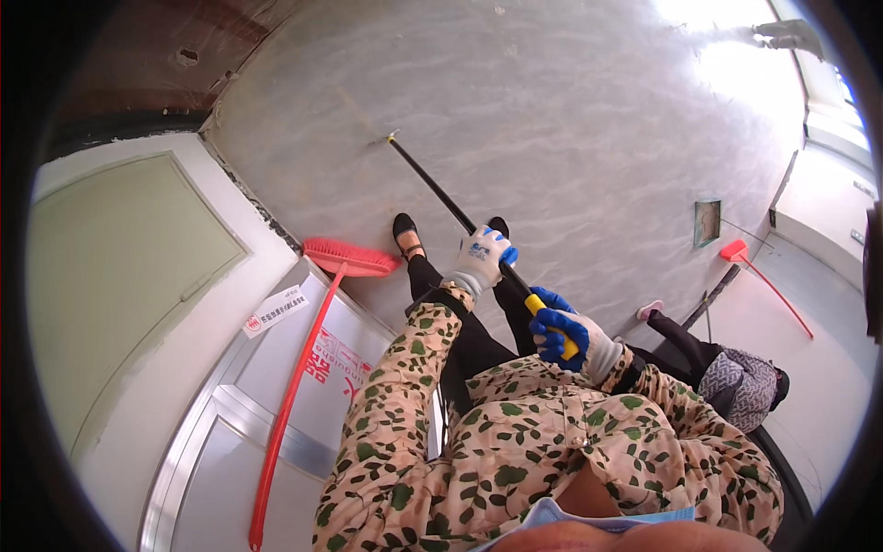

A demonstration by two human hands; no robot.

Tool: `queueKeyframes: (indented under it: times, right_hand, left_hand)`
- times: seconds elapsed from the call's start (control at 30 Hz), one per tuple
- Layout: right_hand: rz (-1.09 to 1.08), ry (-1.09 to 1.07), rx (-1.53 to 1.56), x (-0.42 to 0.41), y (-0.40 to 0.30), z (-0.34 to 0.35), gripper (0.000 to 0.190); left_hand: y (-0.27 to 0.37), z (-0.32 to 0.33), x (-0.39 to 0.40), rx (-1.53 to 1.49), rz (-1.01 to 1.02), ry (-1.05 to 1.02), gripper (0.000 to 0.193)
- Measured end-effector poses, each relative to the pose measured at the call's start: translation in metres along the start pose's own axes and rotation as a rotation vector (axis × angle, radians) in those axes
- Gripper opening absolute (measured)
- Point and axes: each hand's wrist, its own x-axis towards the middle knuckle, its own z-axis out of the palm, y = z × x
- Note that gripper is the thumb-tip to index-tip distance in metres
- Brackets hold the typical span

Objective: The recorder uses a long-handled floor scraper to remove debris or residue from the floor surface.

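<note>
A long-handled scraper with a black pole (434,183) slants across my front, its thin metal head (385,138) on the grey floor (586,124). My left hand (481,257), in a white glove with blue palm coating, is wrapped around the pole partway down. Nearer my body, my right hand (571,337) in a matching glove grips the yellow handle end (568,347). My black shoes (405,229) stand on the floor on either side of the pole. Gloved fingers hide parts of the shaft.
A red broom (296,386) leans bristles-up against a white cabinet (234,462) bearing writing, left of me. On the right are another person (735,386), an open rectangular box-like pan (707,222) and a smaller red broom (772,286). A pale wall panel (131,234) borders the floor.
</note>
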Motion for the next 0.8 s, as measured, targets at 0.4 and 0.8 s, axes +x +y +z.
queueKeyframes:
  times: [0.4, 0.8]
  right_hand:
    - [-0.006, 0.056, -0.232, -0.023, 0.003, -0.019, 0.049]
    - [-0.085, 0.032, -0.067, 0.010, 0.001, -0.037, 0.046]
  left_hand:
    - [-0.010, 0.028, -0.005, 0.053, -0.040, -0.067, 0.020]
    - [-0.023, 0.052, 0.017, 0.014, 0.063, -0.060, 0.018]
